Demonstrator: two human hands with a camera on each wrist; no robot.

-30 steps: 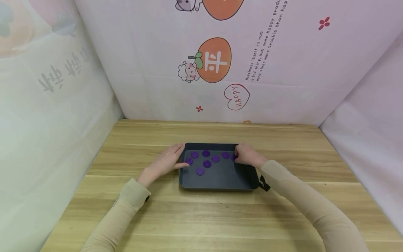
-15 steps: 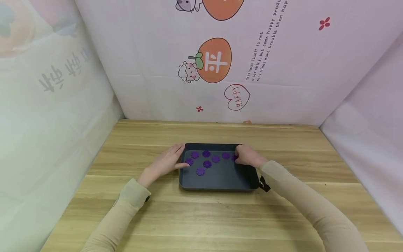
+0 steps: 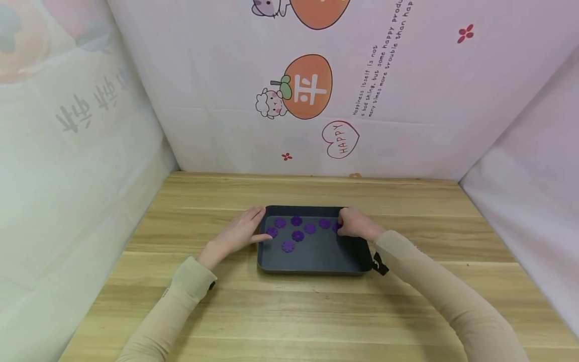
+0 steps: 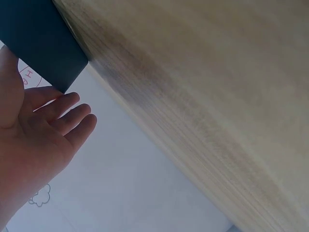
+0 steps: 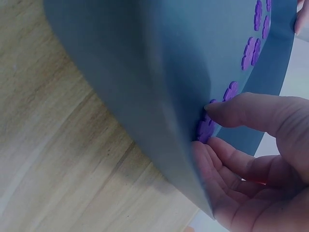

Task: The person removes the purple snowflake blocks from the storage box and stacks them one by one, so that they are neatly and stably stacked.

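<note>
A dark grey rectangular tray lies on the wooden table, with several purple snowflake building discs spread flat in it. My left hand holds the tray's left wall, thumb over the rim and fingers along the outside by the far corner. In the left wrist view those fingers bend loosely beside the tray corner. Inside the tray's far right corner, my right hand pinches one purple disc between thumb and index finger. That disc is mostly covered by the hand in the head view.
Pale wood tabletop surrounds the tray. White printed cloth walls rise at the back and on both sides. A black strap hangs by the right cuff, near the tray's right front corner.
</note>
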